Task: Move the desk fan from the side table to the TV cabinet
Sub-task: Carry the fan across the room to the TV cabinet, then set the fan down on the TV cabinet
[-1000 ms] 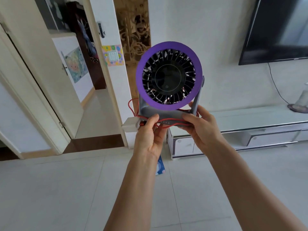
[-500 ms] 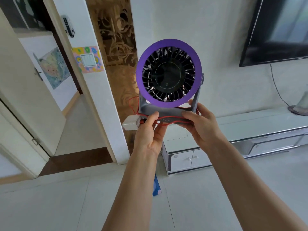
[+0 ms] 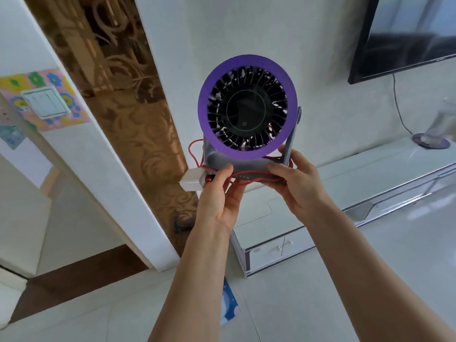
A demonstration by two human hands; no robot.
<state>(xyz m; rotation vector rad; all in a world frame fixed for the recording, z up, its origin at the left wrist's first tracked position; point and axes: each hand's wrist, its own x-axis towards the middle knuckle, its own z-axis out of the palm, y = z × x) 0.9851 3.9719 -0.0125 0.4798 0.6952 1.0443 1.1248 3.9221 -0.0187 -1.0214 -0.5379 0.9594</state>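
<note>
The desk fan [image 3: 247, 107] has a purple ring, black blades and a grey stand, and I hold it upright in the air in front of me. My left hand [image 3: 220, 193] grips the left of its base, over a red cable and a white plug [image 3: 191, 181]. My right hand [image 3: 299, 185] grips the right of the base and the stand's side arm. The white TV cabinet [image 3: 365, 178] stands low against the wall, below and behind the fan, stretching to the right.
A black TV [image 3: 407, 35] hangs on the wall at the upper right, with a cable running down from it. A clear vase on a dark coaster [image 3: 430, 141] stands on the cabinet's right part. A brown patterned panel [image 3: 128, 99] and a doorway lie to the left. A blue card [image 3: 228, 304] lies on the floor.
I have come closer to the cabinet and wall, which now look larger. The fan stays upright in both hands, with the same grip.
</note>
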